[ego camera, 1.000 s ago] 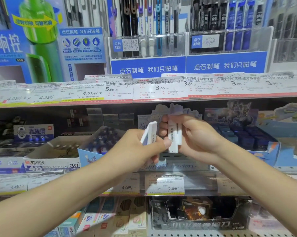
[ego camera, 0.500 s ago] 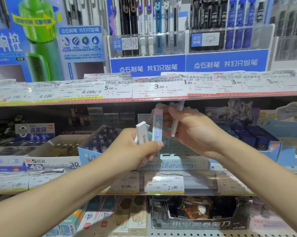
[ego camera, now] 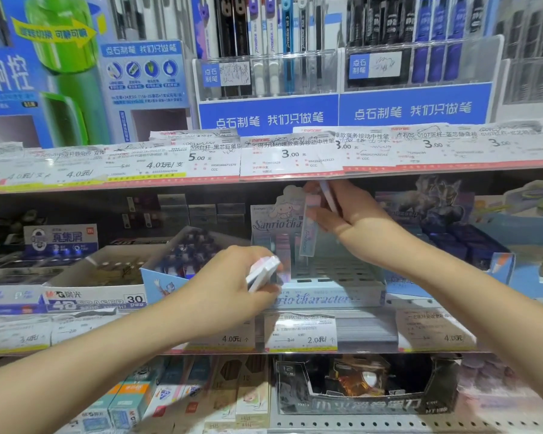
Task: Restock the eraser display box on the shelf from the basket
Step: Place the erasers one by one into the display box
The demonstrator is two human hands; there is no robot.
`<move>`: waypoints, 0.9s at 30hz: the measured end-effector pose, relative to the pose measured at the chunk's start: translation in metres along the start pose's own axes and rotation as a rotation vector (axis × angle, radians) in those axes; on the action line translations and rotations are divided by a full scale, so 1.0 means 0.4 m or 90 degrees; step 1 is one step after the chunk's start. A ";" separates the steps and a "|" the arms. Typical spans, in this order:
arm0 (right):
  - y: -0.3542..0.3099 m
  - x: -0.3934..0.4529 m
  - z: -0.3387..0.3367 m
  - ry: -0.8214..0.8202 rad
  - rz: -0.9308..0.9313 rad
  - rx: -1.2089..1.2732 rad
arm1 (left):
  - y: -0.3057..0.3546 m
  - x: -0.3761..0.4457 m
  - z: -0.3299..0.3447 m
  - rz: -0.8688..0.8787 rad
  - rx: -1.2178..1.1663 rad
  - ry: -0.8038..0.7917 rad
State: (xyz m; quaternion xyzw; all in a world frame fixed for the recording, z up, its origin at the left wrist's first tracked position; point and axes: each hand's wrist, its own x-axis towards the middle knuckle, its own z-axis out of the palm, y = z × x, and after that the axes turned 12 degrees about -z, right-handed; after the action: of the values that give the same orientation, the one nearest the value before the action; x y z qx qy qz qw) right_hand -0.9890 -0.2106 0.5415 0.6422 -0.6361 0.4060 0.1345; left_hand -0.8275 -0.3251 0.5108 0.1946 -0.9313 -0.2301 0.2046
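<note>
The pale blue eraser display box point(ego camera: 323, 297) sits on the middle shelf, with a cartoon header card and a few erasers standing at its back left. My right hand point(ego camera: 354, 228) is over the box and holds a long pastel eraser point(ego camera: 309, 233) upright, plus another thin eraser point(ego camera: 328, 195) pinched between its fingers. My left hand point(ego camera: 229, 289) is lower, at the box's front left corner, gripping a small stack of white erasers point(ego camera: 264, 272). The basket is out of view.
A white eraser carton point(ego camera: 95, 296) and a blue carton point(ego camera: 182, 258) stand left of the box, a dark blue display point(ego camera: 470, 242) to its right. The upper shelf edge with price tags point(ego camera: 292, 155) hangs just above my right hand. More boxes fill the shelf below.
My right hand has carried its erasers up and back over the display box. My left hand has dropped lower and forward with its stack, toward the box's front corner.
</note>
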 end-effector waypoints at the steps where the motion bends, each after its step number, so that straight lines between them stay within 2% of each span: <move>1: 0.012 -0.001 0.005 -0.008 0.005 -0.023 | -0.006 0.000 0.000 0.013 0.036 -0.013; 10: 0.051 -0.005 0.051 -0.064 0.040 -0.014 | -0.015 -0.004 0.015 0.005 0.133 -0.092; 20: 0.055 -0.021 0.057 -0.092 -0.056 -0.019 | -0.031 0.007 0.010 0.012 0.142 -0.138; 27: 0.066 -0.028 0.050 -0.106 -0.036 0.013 | -0.029 0.007 0.005 0.039 0.163 -0.146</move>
State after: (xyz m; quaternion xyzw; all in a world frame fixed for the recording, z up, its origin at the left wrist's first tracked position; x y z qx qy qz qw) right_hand -1.0049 -0.2205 0.5120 0.6929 -0.6225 0.3535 0.0858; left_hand -0.8276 -0.3350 0.5039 0.1630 -0.9758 -0.1235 0.0778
